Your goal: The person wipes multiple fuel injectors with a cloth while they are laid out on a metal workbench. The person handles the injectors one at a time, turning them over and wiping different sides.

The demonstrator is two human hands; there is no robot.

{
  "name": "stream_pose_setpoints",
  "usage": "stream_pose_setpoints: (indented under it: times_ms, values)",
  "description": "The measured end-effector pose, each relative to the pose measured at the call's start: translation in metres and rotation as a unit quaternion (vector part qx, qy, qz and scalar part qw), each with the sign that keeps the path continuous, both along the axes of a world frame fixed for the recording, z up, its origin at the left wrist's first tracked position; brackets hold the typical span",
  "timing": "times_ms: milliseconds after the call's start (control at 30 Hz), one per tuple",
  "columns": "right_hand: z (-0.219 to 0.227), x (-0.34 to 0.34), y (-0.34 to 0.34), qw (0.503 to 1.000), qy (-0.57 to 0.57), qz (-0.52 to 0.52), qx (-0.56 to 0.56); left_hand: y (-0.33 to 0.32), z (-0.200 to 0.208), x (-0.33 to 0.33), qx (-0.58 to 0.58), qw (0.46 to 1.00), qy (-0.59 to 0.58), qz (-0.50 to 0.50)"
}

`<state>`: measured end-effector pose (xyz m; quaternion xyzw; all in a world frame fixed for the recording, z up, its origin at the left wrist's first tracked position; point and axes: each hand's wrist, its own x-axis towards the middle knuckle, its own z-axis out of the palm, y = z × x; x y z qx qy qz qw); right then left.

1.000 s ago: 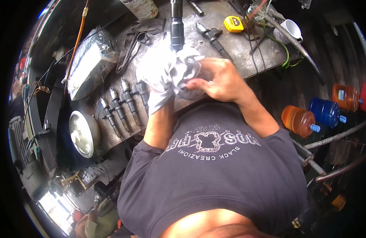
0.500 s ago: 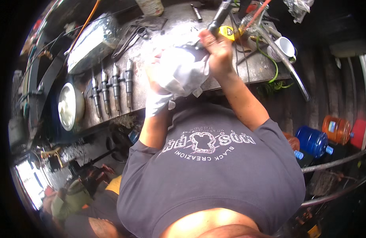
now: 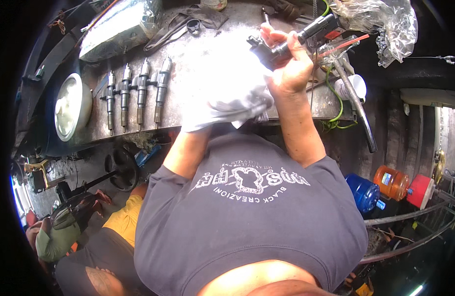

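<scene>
A dark fuel injector [image 3: 282, 50] lies across my right hand [image 3: 291, 69], its fingers curled around the body. The injector's long end points up and to the right. Beside its lower end, a bunched white cloth [image 3: 242, 104] is in my left hand [image 3: 208, 101], which wears a white glove. Strong glare washes out most of that hand and hides its fingers. Several similar fuel injectors [image 3: 141, 93] lie in a row on the metal workbench [image 3: 185, 79], left of my hands.
A white bowl [image 3: 70, 106] sits at the bench's left end. Behind the injectors are a plastic-wrapped box [image 3: 120, 29] and dark straps [image 3: 180, 28]. A metal pipe [image 3: 355, 101], a white mug [image 3: 356, 88] and clear plastic wrapping [image 3: 395, 24] occupy the right side. Another person [image 3: 124, 222] is at lower left.
My right hand has turned palm up and moved slightly right with the injector. The injector's lower end, formerly against the cloth, now shows clear of it. The view has shifted.
</scene>
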<state>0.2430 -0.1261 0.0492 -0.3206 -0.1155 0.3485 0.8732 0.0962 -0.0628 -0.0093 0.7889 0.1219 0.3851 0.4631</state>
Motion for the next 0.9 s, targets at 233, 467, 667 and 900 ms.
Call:
stream_pose_setpoints:
  times_ms: [233, 467, 667, 900]
  values:
    - [-0.002, -0.010, 0.010, 0.997, -0.039, -0.023, -0.058, 0.008, -0.015, -0.026, 0.027, 0.988, 0.114, -0.106]
    - [0.002, -0.030, 0.016, 0.995, -0.084, 0.022, -0.053, 0.019, -0.033, -0.036, -0.133, 0.974, 0.143, -0.116]
    - [-0.022, -0.035, 0.011, 0.953, -0.256, -0.102, -0.123, 0.029, -0.019, -0.027, -0.174, 0.967, -0.029, -0.185]
    - [-0.026, -0.039, 0.009, 0.984, -0.133, -0.080, -0.088, 0.030, 0.000, -0.031, -0.341, 0.916, 0.056, -0.204]
